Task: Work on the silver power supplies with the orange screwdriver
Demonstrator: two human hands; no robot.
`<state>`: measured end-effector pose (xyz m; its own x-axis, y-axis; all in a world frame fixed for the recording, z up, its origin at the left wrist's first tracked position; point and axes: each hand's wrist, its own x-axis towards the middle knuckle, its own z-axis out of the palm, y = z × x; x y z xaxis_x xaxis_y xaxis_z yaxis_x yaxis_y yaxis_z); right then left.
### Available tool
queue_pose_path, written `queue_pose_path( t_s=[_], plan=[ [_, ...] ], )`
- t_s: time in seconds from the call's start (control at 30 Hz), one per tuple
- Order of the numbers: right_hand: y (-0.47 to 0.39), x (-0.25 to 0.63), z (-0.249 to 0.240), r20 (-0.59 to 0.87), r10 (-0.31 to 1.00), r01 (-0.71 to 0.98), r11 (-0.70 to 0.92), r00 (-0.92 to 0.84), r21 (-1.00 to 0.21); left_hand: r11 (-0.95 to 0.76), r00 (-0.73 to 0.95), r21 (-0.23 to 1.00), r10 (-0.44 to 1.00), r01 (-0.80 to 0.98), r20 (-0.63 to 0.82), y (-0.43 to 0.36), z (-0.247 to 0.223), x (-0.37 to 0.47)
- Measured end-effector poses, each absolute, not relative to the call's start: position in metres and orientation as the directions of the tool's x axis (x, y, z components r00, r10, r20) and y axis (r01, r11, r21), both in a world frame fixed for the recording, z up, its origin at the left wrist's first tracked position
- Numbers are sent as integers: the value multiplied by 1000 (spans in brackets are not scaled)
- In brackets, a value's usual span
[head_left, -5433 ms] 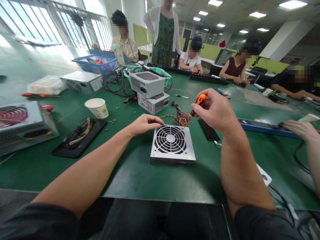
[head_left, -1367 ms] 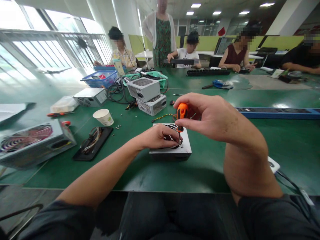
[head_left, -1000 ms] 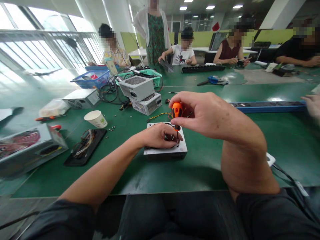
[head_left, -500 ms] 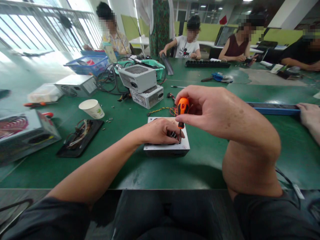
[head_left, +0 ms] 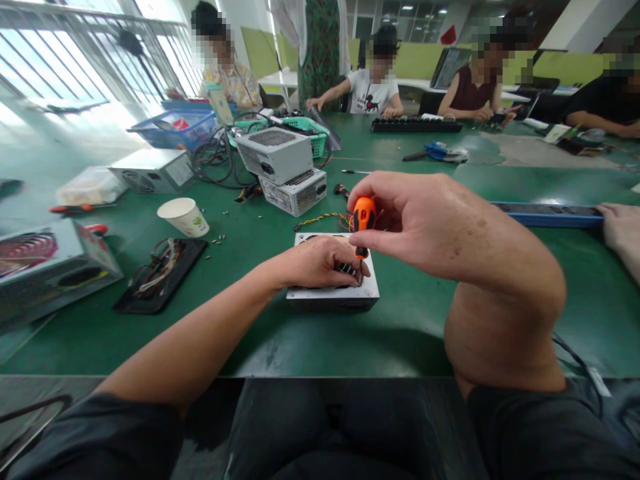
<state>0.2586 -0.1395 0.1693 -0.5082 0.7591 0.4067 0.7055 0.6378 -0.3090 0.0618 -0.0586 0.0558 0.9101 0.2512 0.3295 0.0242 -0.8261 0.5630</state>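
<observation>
A grey metal computer power supply (head_left: pixel 333 303) lies flat on the green table in front of me, its fan opening partly covered by my left hand. My left hand (head_left: pixel 327 259) rests on its top, thumb and fingers bent in close round the screwdriver's tip; whatever they pinch is too small to make out. An orange and black screwdriver (head_left: pixel 364 212) stands upright in my right hand (head_left: pixel 405 223), which grips the handle between thumb and fingers. Its thin shaft points down at the near right corner of the casing. Coloured wires (head_left: pixel 325 219) trail behind the casing.
Two stacked power supplies (head_left: pixel 280 157) stand further back. To the left are a paper cup (head_left: pixel 183 218), loose screws (head_left: pixel 216 243), a black tray (head_left: pixel 150 293) with wires, and a larger unit (head_left: pixel 85 267). A co-worker's hand (head_left: pixel 623 227) touches a blue strip (head_left: pixel 550 217) at right.
My right hand and the screwdriver have shifted very slightly, with the tip still at the same corner. My left hand stays put. Across the table, a person's hand has moved left with a dark panel.
</observation>
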Motion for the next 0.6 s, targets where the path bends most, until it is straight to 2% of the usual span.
queue_pose_path(
  t_s=[0.37, 0.6],
  plan=[
    [-142, 261, 171, 383, 759, 700, 643, -527, -309, -871, 927, 489, 219, 45, 304, -63, 61, 58],
    [-146, 257, 175, 286, 788, 734, 614, -546, -292, -909, 900, 394, 280, 137, 334, -55, 85, 34]
  ],
)
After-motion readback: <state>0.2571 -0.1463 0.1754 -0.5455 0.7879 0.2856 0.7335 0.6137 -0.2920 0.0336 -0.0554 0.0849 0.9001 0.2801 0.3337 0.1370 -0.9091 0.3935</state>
